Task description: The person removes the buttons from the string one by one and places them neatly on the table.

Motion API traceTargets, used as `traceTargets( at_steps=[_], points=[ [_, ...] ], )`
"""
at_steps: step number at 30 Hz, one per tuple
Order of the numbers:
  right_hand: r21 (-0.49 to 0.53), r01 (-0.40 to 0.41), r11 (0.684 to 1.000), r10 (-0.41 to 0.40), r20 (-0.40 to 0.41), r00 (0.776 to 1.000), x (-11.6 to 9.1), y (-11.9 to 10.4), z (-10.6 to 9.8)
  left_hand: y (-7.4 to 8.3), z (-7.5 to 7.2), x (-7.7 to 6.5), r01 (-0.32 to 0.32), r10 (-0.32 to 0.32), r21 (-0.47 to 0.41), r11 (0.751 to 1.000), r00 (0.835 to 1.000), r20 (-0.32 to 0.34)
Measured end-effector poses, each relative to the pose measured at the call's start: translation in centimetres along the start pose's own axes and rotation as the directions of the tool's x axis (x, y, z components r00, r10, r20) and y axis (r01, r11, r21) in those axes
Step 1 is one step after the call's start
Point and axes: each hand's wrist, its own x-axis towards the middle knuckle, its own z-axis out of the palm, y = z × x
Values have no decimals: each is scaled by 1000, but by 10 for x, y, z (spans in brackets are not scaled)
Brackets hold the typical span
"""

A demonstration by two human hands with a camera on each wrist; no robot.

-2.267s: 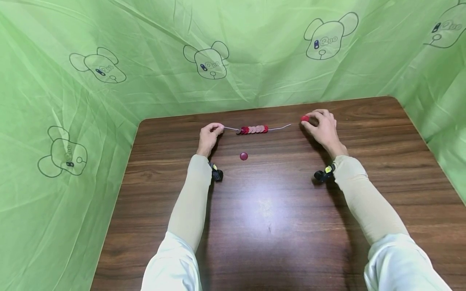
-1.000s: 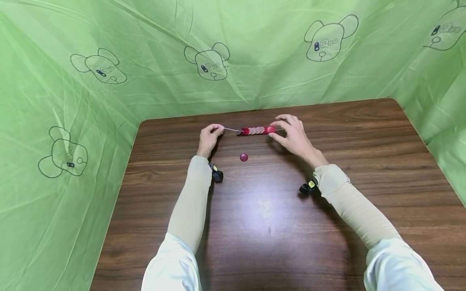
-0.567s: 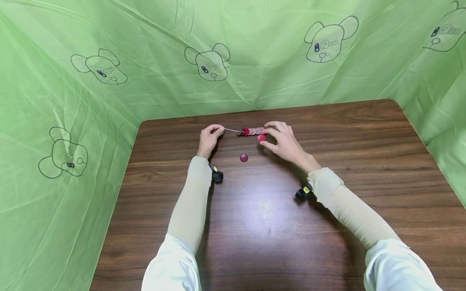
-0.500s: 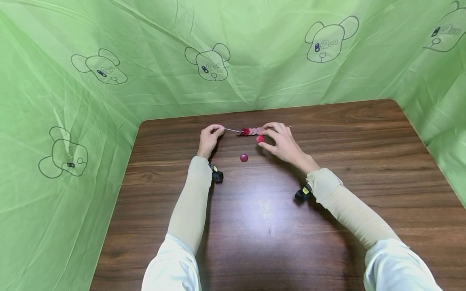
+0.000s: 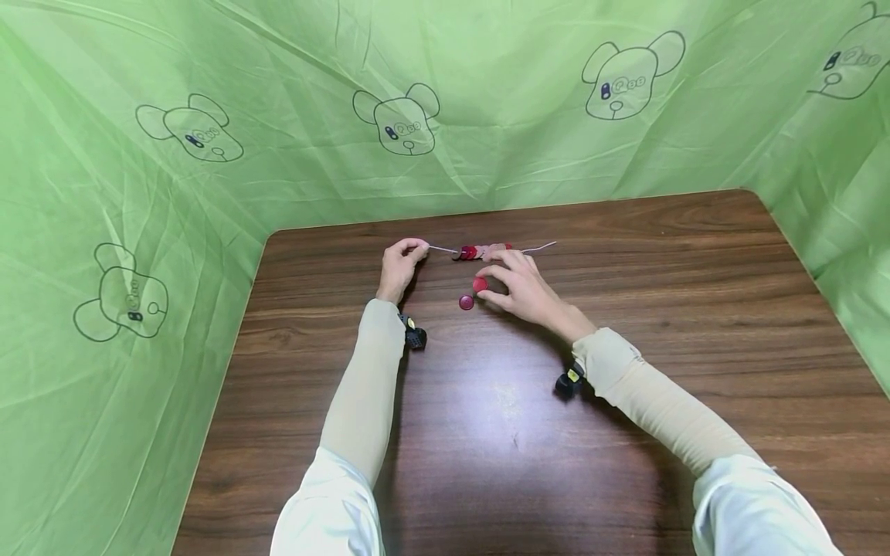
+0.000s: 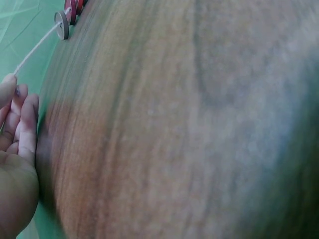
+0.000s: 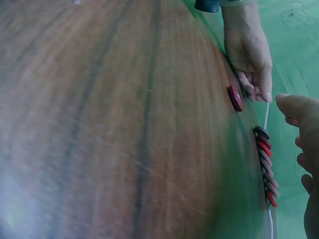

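In the head view my left hand (image 5: 399, 267) pinches one end of a pale string (image 5: 443, 249) near the table's back edge. Several overlapping buttons (image 5: 470, 252) in dark, red and pink tones are threaded on it. The left wrist view shows a grey-brown button (image 6: 62, 26) at the row's left end. My right hand (image 5: 521, 288) holds a bright red button (image 5: 480, 284) between thumb and finger, in front of the row, whose right part its fingers partly cover. Just beside that red button, a loose maroon button (image 5: 467, 303) lies on the table.
The string's free right end (image 5: 542, 246) stretches past my right hand. A brown wood-grain table (image 5: 660, 255) lies beneath everything. Green cloth (image 5: 487, 116) with drawn bear faces hangs behind and at the sides. A small black wrist camera (image 5: 568, 384) sits at my right cuff.
My right hand brings the red button from the far right past the row's right end, then down and left towards the maroon button. The left hand and string stay put.
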Motion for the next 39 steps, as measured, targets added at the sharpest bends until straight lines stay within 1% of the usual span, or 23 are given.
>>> traceTargets(
  at_steps=[7,13,17,23,32,39],
  points=[
    [-8,53,999,-53,45,998,-3,-6,8,0,0,0,-8,8,11,1000,1000,-8],
    [19,97,995,-98,96,990,-4,-13,11,1,-1,0,-2,2,20,1000,1000,4],
    [37,104,994,-108,146,983,-5,-16,13,1,-1,0,1,-1,32,999,1000,6],
    [18,115,993,-116,209,971,-5,-17,19,-2,0,1,-15,15,23,1000,1000,2],
    [-4,153,988,-148,241,959,-5,-15,24,-3,0,2,-4,4,9,1000,1000,7],
    [-17,171,985,-162,246,956,-4,-13,26,-4,0,3,-13,13,4,1000,1000,10]
  ],
)
